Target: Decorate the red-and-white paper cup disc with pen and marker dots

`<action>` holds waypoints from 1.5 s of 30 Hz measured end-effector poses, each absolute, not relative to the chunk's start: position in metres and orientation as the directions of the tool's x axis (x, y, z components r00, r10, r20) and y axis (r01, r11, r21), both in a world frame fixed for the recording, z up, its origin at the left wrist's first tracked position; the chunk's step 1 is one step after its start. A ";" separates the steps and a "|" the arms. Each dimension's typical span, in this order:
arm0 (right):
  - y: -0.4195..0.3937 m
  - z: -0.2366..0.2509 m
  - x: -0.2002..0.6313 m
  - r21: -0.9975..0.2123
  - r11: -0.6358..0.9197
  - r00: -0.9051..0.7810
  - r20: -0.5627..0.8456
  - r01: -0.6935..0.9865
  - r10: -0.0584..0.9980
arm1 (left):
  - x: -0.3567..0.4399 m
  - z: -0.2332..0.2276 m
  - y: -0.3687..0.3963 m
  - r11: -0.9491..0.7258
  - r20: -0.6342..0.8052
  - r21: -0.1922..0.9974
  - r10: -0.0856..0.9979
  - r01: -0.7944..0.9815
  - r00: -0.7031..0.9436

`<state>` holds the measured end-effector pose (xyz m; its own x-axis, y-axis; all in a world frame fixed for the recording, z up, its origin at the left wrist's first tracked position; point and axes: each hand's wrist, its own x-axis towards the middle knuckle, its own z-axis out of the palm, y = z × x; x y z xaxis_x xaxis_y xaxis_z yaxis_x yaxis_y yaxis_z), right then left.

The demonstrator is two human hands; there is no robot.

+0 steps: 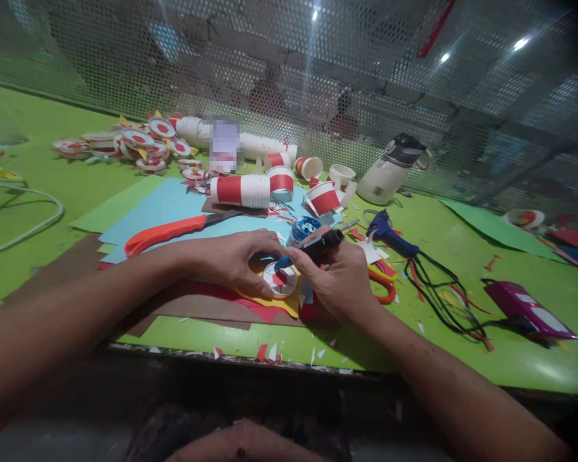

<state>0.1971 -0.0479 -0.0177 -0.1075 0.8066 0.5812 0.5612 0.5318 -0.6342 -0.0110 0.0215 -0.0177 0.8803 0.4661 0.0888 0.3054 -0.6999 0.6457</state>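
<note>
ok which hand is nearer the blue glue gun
Right. The right hand, with a marker in its grip, is just left of the blue glue gun; the left hand is farther left, at the round disc.

Single head cam, from above near side of green table (173,330), faces forward and down; left hand (238,260), right hand (344,273) close, mesh panel (318,70) far.

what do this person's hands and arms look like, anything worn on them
The left hand and right hand are both ungloved, with no ring, watch or bracelet visible. The forearms are bare, with no sleeves in view.
</note>
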 end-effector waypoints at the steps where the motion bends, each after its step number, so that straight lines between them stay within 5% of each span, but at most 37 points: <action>1: -0.048 -0.018 0.197 -0.635 0.527 -0.105 0.578 0.565 0.809 | -0.011 -0.018 0.022 -0.702 0.091 0.645 0.462 0.301 0.882; 14: -0.054 -0.004 0.202 -0.687 0.556 0.008 0.633 0.468 0.774 | -0.011 -0.018 0.022 -0.698 0.050 0.623 0.486 0.353 0.873; 45: -0.046 -0.017 0.201 -0.685 0.493 -0.057 0.554 0.536 0.831 | -0.009 -0.015 0.017 -0.643 0.006 0.654 0.532 0.399 0.847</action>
<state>0.2012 -0.0462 -0.0166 -0.0567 0.8306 0.5540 0.5364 0.4933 -0.6847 -0.0089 0.0173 -0.0155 0.8466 0.5322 0.0064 0.3990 -0.6426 0.6541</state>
